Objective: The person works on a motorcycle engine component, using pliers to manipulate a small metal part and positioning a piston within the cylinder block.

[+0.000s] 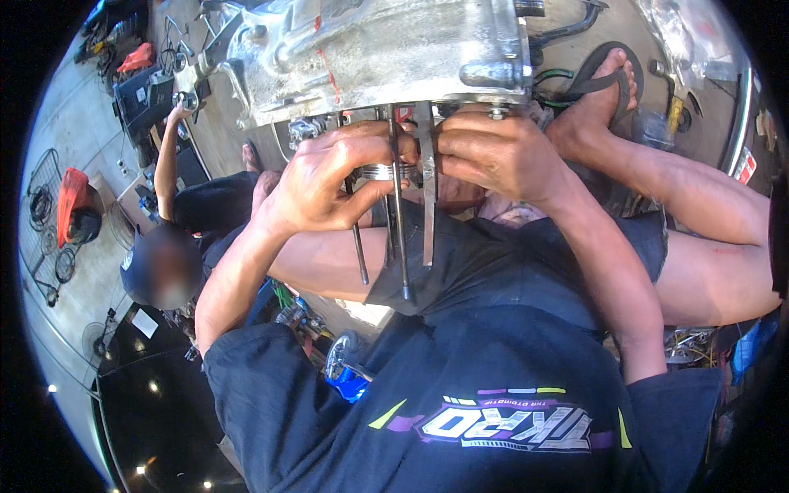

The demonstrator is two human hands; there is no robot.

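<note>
1. At the near edge of the metal casing [386, 57], thin dark rods [403, 255] and a flat bar [428, 205] project toward the person's lap.
2. Among the rods sits a ridged round part [380, 172]; the left hand [333, 177] grasps it between thumb and curled fingers.
3. The right hand [505, 152] is bent in close beside the flat bar, under the casing's edge; I cannot tell whether it grips anything, as its fingertips are partly hidden.
4. The step in hand looks like positioning the ridged part by feel.
5. The next move seemingly calls for steady support and careful alignment, clear of the rods.
</note>
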